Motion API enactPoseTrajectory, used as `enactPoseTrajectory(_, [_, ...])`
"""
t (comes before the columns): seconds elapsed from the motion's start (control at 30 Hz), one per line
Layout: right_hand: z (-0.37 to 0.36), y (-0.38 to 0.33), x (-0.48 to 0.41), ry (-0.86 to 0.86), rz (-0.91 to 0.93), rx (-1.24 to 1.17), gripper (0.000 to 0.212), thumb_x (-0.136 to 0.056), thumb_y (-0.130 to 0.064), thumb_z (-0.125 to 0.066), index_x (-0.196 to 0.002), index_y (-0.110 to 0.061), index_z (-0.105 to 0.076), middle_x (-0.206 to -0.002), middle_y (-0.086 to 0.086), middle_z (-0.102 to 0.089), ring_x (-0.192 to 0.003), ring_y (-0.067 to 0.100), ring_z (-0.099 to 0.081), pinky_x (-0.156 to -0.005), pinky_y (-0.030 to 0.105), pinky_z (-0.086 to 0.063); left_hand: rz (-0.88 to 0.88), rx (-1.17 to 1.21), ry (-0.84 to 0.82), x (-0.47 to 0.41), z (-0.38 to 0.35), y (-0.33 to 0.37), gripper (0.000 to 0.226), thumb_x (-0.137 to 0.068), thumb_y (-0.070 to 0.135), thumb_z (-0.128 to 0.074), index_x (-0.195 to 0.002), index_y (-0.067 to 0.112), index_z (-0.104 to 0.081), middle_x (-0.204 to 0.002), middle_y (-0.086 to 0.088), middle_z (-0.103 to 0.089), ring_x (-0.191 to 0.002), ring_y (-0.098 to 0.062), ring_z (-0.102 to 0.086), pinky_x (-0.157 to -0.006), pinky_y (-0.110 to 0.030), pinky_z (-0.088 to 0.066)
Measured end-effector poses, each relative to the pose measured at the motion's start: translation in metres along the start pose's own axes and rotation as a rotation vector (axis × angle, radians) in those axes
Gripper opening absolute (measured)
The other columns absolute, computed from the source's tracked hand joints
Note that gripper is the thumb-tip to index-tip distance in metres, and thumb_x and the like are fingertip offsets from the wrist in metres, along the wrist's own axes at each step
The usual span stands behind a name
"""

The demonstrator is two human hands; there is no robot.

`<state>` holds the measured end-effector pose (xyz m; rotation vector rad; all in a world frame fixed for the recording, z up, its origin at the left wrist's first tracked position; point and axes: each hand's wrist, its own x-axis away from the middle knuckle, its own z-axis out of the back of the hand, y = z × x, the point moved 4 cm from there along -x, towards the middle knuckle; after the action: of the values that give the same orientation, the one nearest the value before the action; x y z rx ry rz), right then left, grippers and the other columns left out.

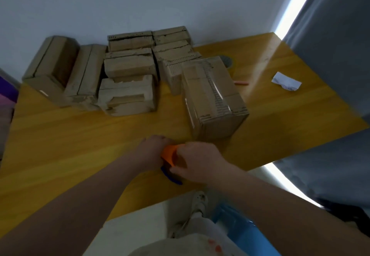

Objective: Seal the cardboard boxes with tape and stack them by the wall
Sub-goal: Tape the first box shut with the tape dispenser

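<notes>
A taped cardboard box [212, 95] stands alone on the yellow wooden table [70, 139], just beyond my hands. Several more cardboard boxes [128, 71] are stacked at the back against the white wall. Near the table's front edge both hands hold an orange and blue tape dispenser [170, 154]. My left hand [152, 151] grips its left side. My right hand [196, 161] grips its right side, fingers curled over the orange part. Most of the dispenser is hidden by my hands.
A tape roll [227, 60] lies behind the lone box. A pink pen [241, 83] and a crumpled white paper [286, 81] lie at the right. A grey curtain [330, 45] hangs on the right. A blue object [240, 227] sits on the floor below.
</notes>
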<state>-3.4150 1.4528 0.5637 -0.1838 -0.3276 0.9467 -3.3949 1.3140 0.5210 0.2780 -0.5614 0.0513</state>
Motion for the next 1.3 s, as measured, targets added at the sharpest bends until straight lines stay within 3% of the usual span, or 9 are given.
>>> enactPoseTrajectory(0.1, [-0.032,-0.014,-0.007,-0.156,-0.065,0.125,0.055,-0.086,-0.056,-0.06,-0.122,-0.016,-0.049,-0.106,0.003,-0.058,-0.093,0.022,-0.058,-0.065,0.031,-0.043,0.037,0.04,0.071,0.007,-0.002,-0.005,0.068,-0.087,0.01,-0.059,-0.148,0.021,-0.032,-0.156,-0.004,-0.021,-0.143,-0.025,-0.02,-0.114,-0.043,-0.025])
enactPoseTrajectory(0.23, [-0.05,-0.022,-0.008,-0.16,-0.151,0.082,0.028,-0.094,-0.025,-0.057,-0.116,-0.011,-0.047,-0.098,0.005,-0.06,-0.082,0.023,-0.062,-0.049,0.027,-0.032,0.049,0.138,0.13,0.015,-0.002,-0.01,0.063,-0.091,0.006,-0.055,-0.148,0.02,-0.032,-0.155,-0.004,-0.026,-0.141,-0.024,-0.025,-0.113,-0.038,-0.025])
enactPoseTrajectory(0.37, [-0.033,-0.017,-0.004,-0.078,-0.185,-0.119,0.02,-0.096,-0.026,-0.053,-0.112,-0.015,-0.049,-0.106,0.004,-0.056,-0.097,0.024,-0.057,-0.068,0.034,-0.043,0.084,0.323,0.218,0.023,0.005,-0.022,0.064,-0.092,0.01,-0.059,-0.149,0.017,-0.031,-0.155,-0.007,-0.027,-0.142,-0.025,-0.026,-0.114,-0.037,-0.024])
enactPoseTrajectory(0.5, [0.004,0.001,-0.01,-0.022,-0.268,-0.585,0.026,-0.101,-0.026,-0.039,-0.123,-0.02,-0.051,-0.11,0.004,-0.058,-0.098,0.023,-0.057,-0.085,0.043,-0.051,0.368,0.926,0.255,0.036,0.012,-0.046,0.074,-0.089,0.029,-0.067,-0.151,0.025,-0.026,-0.157,-0.005,-0.021,-0.14,-0.031,-0.028,-0.099,-0.043,-0.039])
enactPoseTrajectory(0.63, [0.041,0.004,-0.006,0.019,-0.28,-0.977,0.025,-0.097,-0.03,-0.052,-0.122,-0.027,-0.05,-0.112,-0.004,-0.056,-0.102,0.017,-0.057,-0.087,0.035,-0.05,0.432,1.571,0.064,0.049,0.015,-0.04,0.059,-0.07,0.048,-0.068,-0.116,0.012,-0.06,-0.123,-0.015,-0.059,-0.101,-0.03,-0.063,-0.082,-0.046,-0.054])
enactPoseTrajectory(0.83, [0.098,0.0,0.014,0.173,-0.07,-0.588,0.077,-0.065,-0.039,-0.087,-0.127,-0.03,-0.042,-0.111,-0.013,-0.05,-0.091,0.003,-0.054,-0.071,0.01,-0.045,0.241,1.723,0.141,0.06,0.059,-0.013,0.024,-0.091,0.03,-0.058,-0.088,0.007,-0.062,-0.057,-0.007,-0.062,-0.05,-0.013,-0.062,-0.057,-0.032,-0.06])
enactPoseTrajectory(0.97, [0.136,0.008,0.027,0.331,-0.053,-0.251,0.068,-0.07,-0.037,-0.081,-0.128,-0.029,-0.045,-0.113,-0.003,-0.05,-0.096,0.013,-0.051,-0.068,0.016,-0.041,0.213,1.827,0.141,0.058,0.077,0.013,0.038,-0.094,0.042,-0.052,-0.093,0.006,-0.063,-0.062,-0.011,-0.066,-0.057,-0.017,-0.067,-0.068,-0.038,-0.059])
enactPoseTrajectory(1.13, [0.171,0.039,0.044,0.263,-0.117,-0.084,0.076,-0.069,-0.04,-0.075,-0.137,-0.036,-0.041,-0.112,-0.004,-0.049,-0.098,0.017,-0.051,-0.078,0.031,-0.044,0.131,2.014,0.033,0.049,0.093,0.054,0.049,-0.099,0.043,-0.041,-0.096,0.0,-0.064,-0.076,-0.018,-0.071,-0.069,-0.021,-0.072,-0.065,-0.035,-0.058])
enactPoseTrajectory(1.3, [0.196,0.071,0.054,0.28,-0.127,-0.177,0.073,-0.069,-0.021,-0.08,-0.133,-0.034,-0.048,-0.095,-0.016,-0.055,-0.078,0.003,-0.053,-0.063,0.011,-0.038,0.102,2.009,-0.041,0.034,0.107,0.09,0.033,-0.102,0.015,-0.037,-0.094,-0.006,-0.062,-0.076,-0.019,-0.071,-0.066,-0.022,-0.072,-0.059,-0.031,-0.059])
